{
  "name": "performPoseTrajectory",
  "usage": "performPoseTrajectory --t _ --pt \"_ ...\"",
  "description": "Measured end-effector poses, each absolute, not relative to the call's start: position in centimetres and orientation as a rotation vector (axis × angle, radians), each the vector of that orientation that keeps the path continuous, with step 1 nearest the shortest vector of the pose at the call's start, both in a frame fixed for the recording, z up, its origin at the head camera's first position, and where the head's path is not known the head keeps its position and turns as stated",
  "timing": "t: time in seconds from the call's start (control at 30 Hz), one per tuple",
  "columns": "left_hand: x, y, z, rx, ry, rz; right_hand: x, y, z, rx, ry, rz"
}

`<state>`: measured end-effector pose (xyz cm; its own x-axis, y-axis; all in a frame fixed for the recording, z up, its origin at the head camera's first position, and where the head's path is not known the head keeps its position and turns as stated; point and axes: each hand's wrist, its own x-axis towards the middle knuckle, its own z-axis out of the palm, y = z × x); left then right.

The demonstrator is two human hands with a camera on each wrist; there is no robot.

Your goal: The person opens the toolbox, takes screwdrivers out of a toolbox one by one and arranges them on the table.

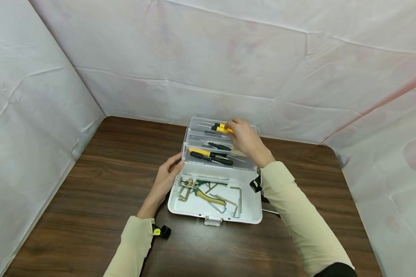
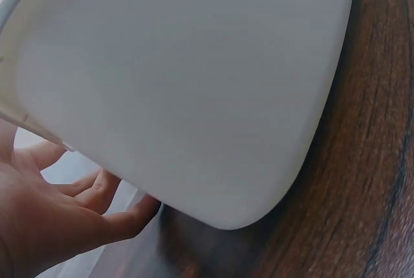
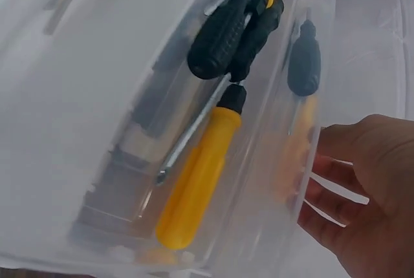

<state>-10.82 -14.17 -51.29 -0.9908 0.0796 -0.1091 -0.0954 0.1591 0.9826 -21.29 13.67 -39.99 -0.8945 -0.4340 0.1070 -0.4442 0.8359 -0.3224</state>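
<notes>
The toolbox [image 1: 251, 204] sits on the worktop [image 1: 90, 200]; hex keys [image 1: 240, 198] and pliers [image 1: 208, 197] lie in its front; behind them, screwdrivers [image 1: 225, 161] lie in tiered trays [image 1: 195, 125]; left fingers [image 1: 173, 158] are at the trays' left side, right fingers [image 1: 232, 124] at the rearmost.

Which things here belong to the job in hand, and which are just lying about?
Likely in the job:
right hand
uppermost yellow-handled screwdrivers, beside it
left hand
white toolbox

Seemingly just lying about, inside the box:
pliers
hex keys
black-handled screwdrivers

No readable text; yellow label [image 1: 156, 232] on black wrist camera [image 1: 165, 232], perhaps marked, too small to read
</notes>
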Motion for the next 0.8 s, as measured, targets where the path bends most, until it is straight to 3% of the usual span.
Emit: performPoseTrajectory --t 0.8 --pt "-10.7 -13.8 -51.5 0.023 2.266 2.008 -22.3 13.5 -39.3 0.755 -3.05 0.484"
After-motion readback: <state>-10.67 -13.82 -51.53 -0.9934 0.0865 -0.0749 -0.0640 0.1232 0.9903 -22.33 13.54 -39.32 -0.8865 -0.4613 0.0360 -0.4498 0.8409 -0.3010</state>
